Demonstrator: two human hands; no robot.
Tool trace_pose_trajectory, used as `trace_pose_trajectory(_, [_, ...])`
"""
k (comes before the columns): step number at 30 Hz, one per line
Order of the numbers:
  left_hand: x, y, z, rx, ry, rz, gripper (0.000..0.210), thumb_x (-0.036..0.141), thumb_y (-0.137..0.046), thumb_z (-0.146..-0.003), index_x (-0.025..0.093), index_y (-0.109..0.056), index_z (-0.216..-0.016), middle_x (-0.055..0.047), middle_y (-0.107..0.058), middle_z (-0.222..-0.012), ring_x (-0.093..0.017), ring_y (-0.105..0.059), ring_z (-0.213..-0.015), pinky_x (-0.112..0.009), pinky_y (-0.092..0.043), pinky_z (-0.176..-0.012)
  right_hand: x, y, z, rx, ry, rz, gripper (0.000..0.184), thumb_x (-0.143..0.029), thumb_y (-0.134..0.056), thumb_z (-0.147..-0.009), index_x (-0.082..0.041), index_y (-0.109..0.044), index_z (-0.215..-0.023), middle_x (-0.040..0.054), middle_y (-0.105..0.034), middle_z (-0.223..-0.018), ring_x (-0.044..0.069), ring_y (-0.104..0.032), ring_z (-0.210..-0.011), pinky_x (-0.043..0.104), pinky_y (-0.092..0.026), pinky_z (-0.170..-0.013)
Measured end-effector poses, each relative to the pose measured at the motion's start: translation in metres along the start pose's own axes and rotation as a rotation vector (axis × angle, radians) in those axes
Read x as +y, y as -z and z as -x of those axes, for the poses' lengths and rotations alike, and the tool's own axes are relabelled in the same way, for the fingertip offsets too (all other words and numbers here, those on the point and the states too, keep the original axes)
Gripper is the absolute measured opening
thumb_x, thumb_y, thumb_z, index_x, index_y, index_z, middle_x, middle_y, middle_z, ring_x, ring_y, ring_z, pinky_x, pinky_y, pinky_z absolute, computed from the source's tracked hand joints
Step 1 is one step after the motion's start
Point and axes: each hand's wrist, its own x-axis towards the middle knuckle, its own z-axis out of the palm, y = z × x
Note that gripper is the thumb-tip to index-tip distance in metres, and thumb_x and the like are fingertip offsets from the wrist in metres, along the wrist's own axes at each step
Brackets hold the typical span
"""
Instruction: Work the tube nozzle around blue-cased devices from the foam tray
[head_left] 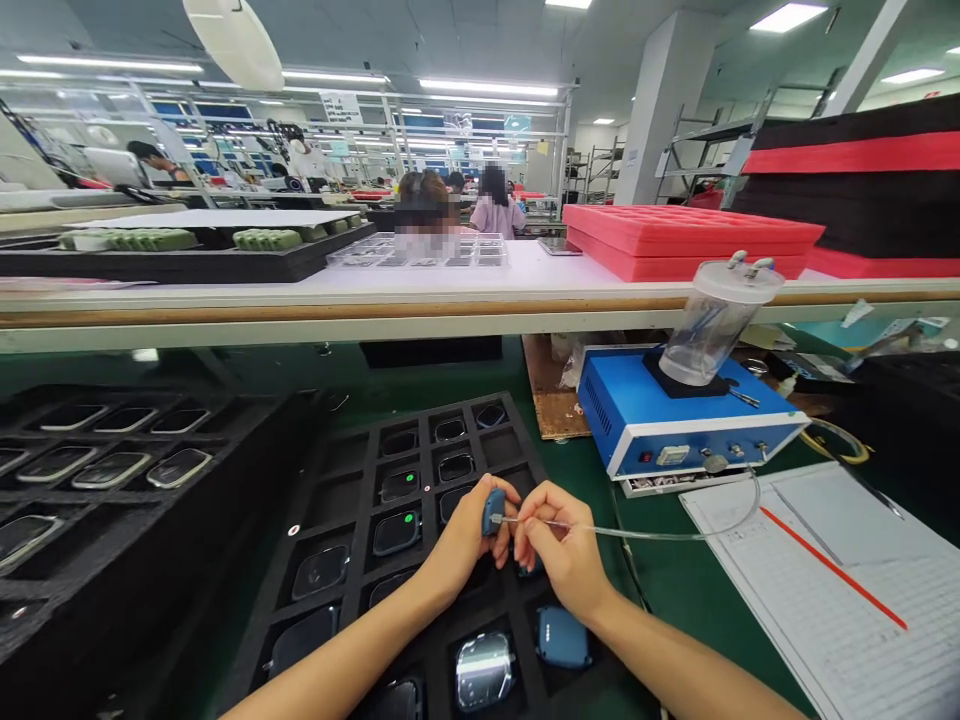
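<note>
Between the fingers of my left hand is a small blue watch case, tilted on edge. My right hand pinches the tip end of a clear thin tube, and a short nozzle touches or nearly touches the case's side. Both hands are above a black foam tray whose compartments hold several watch cases. One blue case lies back-up below my right hand. Beside it, a glossy case reflects light. The exact contact at the nozzle tip is too small to make out.
The tube runs to a blue dispenser box with a clear cylinder on top. Papers with a red strip lie at right. Another black tray stands left. Red foam trays sit on the shelf; people work beyond.
</note>
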Motion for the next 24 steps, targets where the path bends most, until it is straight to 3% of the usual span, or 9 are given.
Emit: trace_pose_trajectory(24, [-0.0012, 0.0021, -0.001, 0.035, 0.045, 0.009, 0.062, 0.071, -0.038, -0.077, 0.012, -0.039, -0.094, 0.001, -0.042, -0.055, -0.011, -0.037, -0.045, -0.025, -0.035, -0.044, -0.0009, -0.0022, -0.0013, 0.014, -0.011, -0.038, 0.007, -0.015, -0.042, -0.07, -0.008, -0.044, -0.073, 0.0024, -0.051, -0.051, 0.007, -0.044, -0.042, 0.017, -0.037, -0.042])
